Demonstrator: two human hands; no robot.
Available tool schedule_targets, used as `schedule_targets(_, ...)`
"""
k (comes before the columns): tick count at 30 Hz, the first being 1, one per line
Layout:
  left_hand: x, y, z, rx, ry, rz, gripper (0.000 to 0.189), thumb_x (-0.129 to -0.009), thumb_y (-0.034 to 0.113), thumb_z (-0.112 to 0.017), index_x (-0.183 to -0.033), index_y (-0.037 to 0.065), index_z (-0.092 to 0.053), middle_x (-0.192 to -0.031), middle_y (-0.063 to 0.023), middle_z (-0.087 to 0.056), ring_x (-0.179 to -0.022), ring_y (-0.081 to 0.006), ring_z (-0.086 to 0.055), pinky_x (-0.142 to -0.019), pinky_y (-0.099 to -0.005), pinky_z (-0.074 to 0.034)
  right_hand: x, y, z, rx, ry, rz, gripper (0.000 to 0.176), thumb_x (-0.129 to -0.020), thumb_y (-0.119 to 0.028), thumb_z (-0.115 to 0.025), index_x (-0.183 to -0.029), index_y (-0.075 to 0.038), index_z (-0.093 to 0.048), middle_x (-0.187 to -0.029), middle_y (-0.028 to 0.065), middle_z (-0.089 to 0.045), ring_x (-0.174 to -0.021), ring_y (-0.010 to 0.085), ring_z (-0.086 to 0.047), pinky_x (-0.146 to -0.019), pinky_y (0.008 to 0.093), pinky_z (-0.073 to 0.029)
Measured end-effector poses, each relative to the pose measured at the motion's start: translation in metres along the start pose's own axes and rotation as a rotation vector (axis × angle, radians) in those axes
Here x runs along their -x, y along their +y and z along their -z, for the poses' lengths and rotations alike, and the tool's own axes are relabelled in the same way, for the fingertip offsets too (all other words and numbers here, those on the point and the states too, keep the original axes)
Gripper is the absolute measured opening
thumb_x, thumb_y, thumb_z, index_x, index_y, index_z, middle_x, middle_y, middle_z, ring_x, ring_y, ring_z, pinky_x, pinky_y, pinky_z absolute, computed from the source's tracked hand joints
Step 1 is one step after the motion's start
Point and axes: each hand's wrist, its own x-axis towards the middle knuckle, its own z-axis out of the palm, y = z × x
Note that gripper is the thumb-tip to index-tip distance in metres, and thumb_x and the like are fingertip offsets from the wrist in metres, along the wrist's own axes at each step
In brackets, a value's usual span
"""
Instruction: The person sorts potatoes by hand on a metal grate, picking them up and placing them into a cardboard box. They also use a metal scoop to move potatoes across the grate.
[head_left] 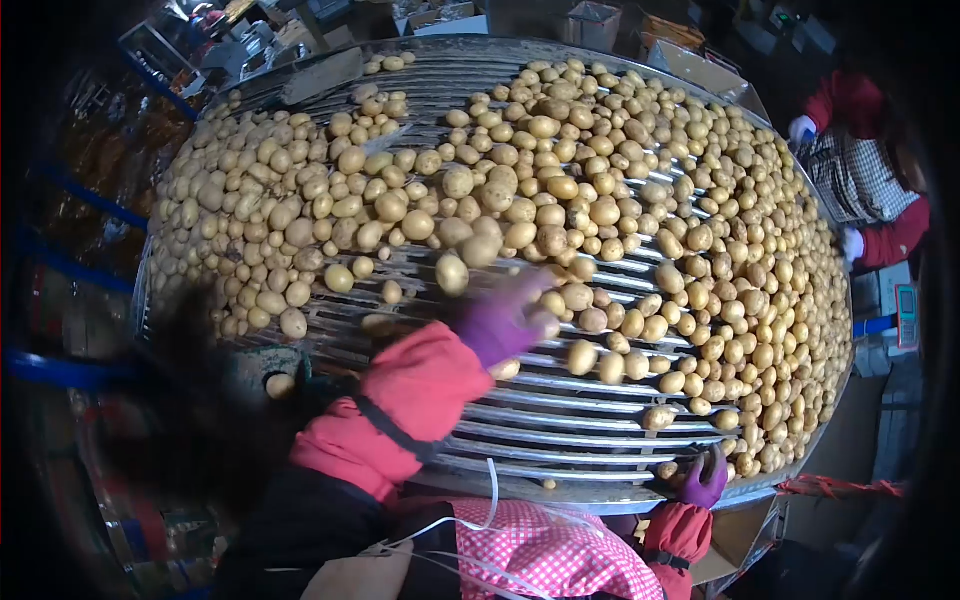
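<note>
Many potatoes (560,188) lie spread over a slatted metal rack table (560,420). My left hand (505,320), in a purple glove with a pink sleeve, reaches over the slats among the potatoes near the middle. Motion smears its fingers, so I cannot make out whether a potato is in them. At the front right rim, my right hand (705,480), also gloved in purple, rests by the potatoes with its fingers apart and nothing visible in it. A lone potato (659,417) lies on the slats just beyond that hand.
Across the right side stands another person (860,180) in red sleeves and a checked apron. A digital scale display (907,316) is nearby. A dark green-rimmed opening (262,372) with a potato lies at the left front. Cardboard boxes (700,75) stand beyond the far rim.
</note>
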Motion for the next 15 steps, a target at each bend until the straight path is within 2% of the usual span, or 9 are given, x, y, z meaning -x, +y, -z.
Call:
schedule_targets(2, -0.024, -0.064, 0.038, 0.057, 0.372, -0.154, 0.052, -0.081, 0.023, -0.071, -0.129, 0.012, -0.055, -0.118, -0.0168, -0.057, -0.102, -0.0280, -0.060, -0.079, -0.0420, -0.053, 0.000, -0.003, 0.004, 0.059, -0.002, 0.023, 0.040, -0.081, -0.005, -0.064, -0.121, 0.000, -0.062, -0.120, 0.0180, -0.064, -0.113, 0.0313, -0.060, -0.099, 0.0399, -0.045)
schedule_targets(3, -0.026, -0.049, 0.078, -0.051, 0.412, 0.042, 0.049, -0.086, 0.011, -0.065, -0.134, 0.010, -0.051, -0.133, -0.0158, -0.054, -0.116, -0.0289, -0.058, -0.092, -0.0358, -0.051, -0.002, -0.007, 0.005, 0.051, -0.015, -0.025, 0.038, -0.083, -0.004, -0.063, -0.121, 0.001, -0.062, -0.120, 0.0170, -0.064, -0.113, 0.0299, -0.060, -0.099, 0.0393, -0.045)
schedule_targets(4, -0.042, -0.072, 0.100, -0.431, 0.473, 0.126, 0.058, -0.086, 0.017, -0.067, -0.140, 0.015, -0.047, -0.144, -0.0175, -0.045, -0.127, -0.0297, -0.051, -0.101, -0.0385, -0.047, -0.008, -0.015, 0.006, -0.015, -0.017, -0.091, 0.038, -0.083, -0.003, -0.063, -0.121, 0.001, -0.062, -0.120, 0.0167, -0.064, -0.113, 0.0293, -0.060, -0.099, 0.0389, -0.046)
schedule_targets(5, -0.055, -0.070, 0.126, -0.351, 0.314, 0.272, 0.067, -0.084, 0.027, -0.068, -0.145, 0.021, -0.042, -0.147, -0.0187, -0.041, -0.134, -0.0311, -0.044, -0.107, -0.0400, -0.042, -0.019, -0.027, 0.005, -0.079, -0.019, -0.153, 0.038, -0.083, -0.003, -0.063, -0.121, 0.000, -0.062, -0.120, 0.0164, -0.064, -0.113, 0.0287, -0.060, -0.098, 0.0384, -0.046)
schedule_targets(6, -0.075, -0.101, 0.135, -0.361, 0.275, 0.105, 0.072, -0.083, 0.034, -0.069, -0.147, 0.021, -0.039, -0.147, -0.0170, -0.042, -0.136, -0.0317, -0.042, -0.108, -0.0388, -0.040, -0.034, -0.043, 0.001, -0.144, -0.022, -0.213, 0.038, -0.082, -0.002, -0.064, -0.121, 0.000, -0.062, -0.121, 0.0161, -0.064, -0.113, 0.0281, -0.060, -0.098, 0.0380, -0.047)
schedule_targets(8, -0.110, -0.118, 0.135, -0.446, 0.088, 0.043, 0.069, -0.082, 0.033, -0.070, -0.144, 0.021, -0.043, -0.145, -0.0159, -0.045, -0.134, -0.0314, -0.044, -0.106, -0.0388, -0.042, -0.073, -0.109, -0.029, -0.058, -0.014, 0.150, 0.041, -0.081, 0.003, -0.065, -0.121, -0.001, -0.062, -0.122, 0.0158, -0.063, -0.114, 0.0270, -0.060, -0.096, 0.0363, -0.048)
schedule_targets(10, -0.131, -0.120, 0.128, -0.484, 0.024, 0.099, 0.064, -0.081, 0.039, -0.071, -0.138, 0.022, -0.047, -0.131, -0.0143, -0.055, -0.113, -0.0325, -0.057, -0.093, -0.0401, -0.049, -0.123, -0.211, -0.060, -0.094, -0.155, 0.452, 0.048, -0.074, 0.002, -0.072, -0.121, -0.004, -0.062, -0.123, 0.0148, -0.063, -0.113, 0.0292, -0.061, -0.094, 0.0383, -0.049)
schedule_targets(14, -0.112, -0.106, 0.143, -0.242, 0.177, 0.254, 0.049, -0.083, 0.029, -0.071, -0.127, 0.016, -0.054, -0.120, -0.0124, -0.061, -0.104, -0.0253, -0.063, -0.083, -0.0367, -0.054, -0.177, -0.352, -0.150, -0.178, -0.307, 0.843, 0.050, -0.070, -0.007, -0.072, -0.119, -0.012, -0.062, -0.124, 0.0158, -0.062, -0.104, 0.0364, -0.062, -0.088, 0.0435, -0.050)
schedule_targets(15, -0.099, -0.122, 0.146, 0.126, 0.380, 0.233, 0.039, -0.084, 0.020, -0.070, -0.119, 0.012, -0.057, -0.099, -0.0080, -0.065, -0.088, -0.0170, -0.064, -0.071, -0.0330, -0.055, -0.180, -0.375, -0.169, -0.163, -0.327, 0.862, 0.046, -0.074, -0.009, -0.071, -0.119, -0.013, -0.063, -0.126, 0.0159, -0.061, -0.108, 0.0361, -0.060, -0.090, 0.0439, -0.048)
